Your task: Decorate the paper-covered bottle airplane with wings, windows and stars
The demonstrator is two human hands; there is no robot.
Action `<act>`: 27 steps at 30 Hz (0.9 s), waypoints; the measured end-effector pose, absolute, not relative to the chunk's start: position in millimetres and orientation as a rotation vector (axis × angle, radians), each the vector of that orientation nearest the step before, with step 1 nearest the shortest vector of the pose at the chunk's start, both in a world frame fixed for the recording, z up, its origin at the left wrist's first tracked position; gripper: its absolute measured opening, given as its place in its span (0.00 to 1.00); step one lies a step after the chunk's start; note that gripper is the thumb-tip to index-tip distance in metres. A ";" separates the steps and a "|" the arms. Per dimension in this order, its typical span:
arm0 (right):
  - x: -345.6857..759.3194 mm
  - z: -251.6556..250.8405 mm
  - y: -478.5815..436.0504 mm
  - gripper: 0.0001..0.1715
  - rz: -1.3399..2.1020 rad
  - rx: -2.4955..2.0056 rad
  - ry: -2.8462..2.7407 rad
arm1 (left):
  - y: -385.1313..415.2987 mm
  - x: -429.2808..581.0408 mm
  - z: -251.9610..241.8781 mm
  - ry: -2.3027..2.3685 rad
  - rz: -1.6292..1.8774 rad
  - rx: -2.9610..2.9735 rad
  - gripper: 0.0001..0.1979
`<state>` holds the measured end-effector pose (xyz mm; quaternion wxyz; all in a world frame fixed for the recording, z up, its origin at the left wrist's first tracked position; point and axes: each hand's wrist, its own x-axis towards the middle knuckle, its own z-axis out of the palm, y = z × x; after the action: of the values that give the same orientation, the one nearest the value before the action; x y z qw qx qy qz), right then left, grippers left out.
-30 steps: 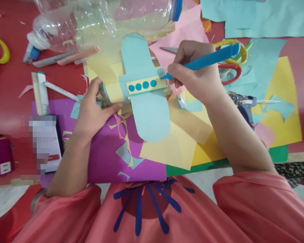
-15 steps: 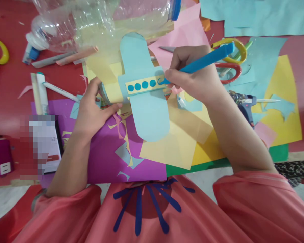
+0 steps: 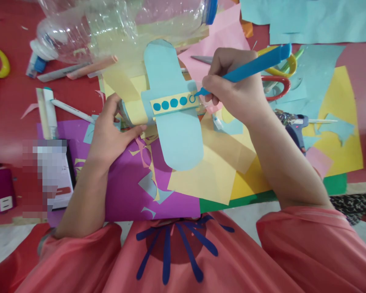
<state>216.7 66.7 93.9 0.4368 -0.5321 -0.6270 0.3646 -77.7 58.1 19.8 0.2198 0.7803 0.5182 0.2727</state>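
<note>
A light-blue paper airplane model with rounded wings lies in the middle. Along its body runs a pale yellow strip with several filled blue dots and one ring outline at the right end. My left hand grips the model's yellow-banded left end between thumb and fingers. In my right hand is a blue marker, tilted with its tip at or just above the ring; contact cannot be made out. The fingertips under the marker are partly hidden.
Clear plastic bottles lie behind the model. Scissors with yellow and red handles and a glue gun are at right. A phone and capped markers lie left. Purple paper and scraps spread in front.
The marker tip has gone round the right-end circle, now a closed ring where it was a partial curve. My right hand has shifted slightly right. My left hand stays on the model.
</note>
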 end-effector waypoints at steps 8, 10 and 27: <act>216.0 93.6 66.8 0.24 0.936 -1.286 -1.569 | 59.2 -79.1 17.0 1.403 0.799 2.201 0.41; 216.3 93.7 67.0 0.24 0.954 -1.280 -1.572 | 59.5 -79.1 17.5 1.397 0.792 2.195 0.40; 218.7 94.6 66.5 0.25 0.963 -1.225 -1.521 | 54.5 -71.1 26.1 1.510 0.747 2.081 0.39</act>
<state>218.7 66.5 94.6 0.4636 -0.4985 -0.6188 0.3920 -71.1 54.5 26.1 0.2298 0.7565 0.5488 0.2714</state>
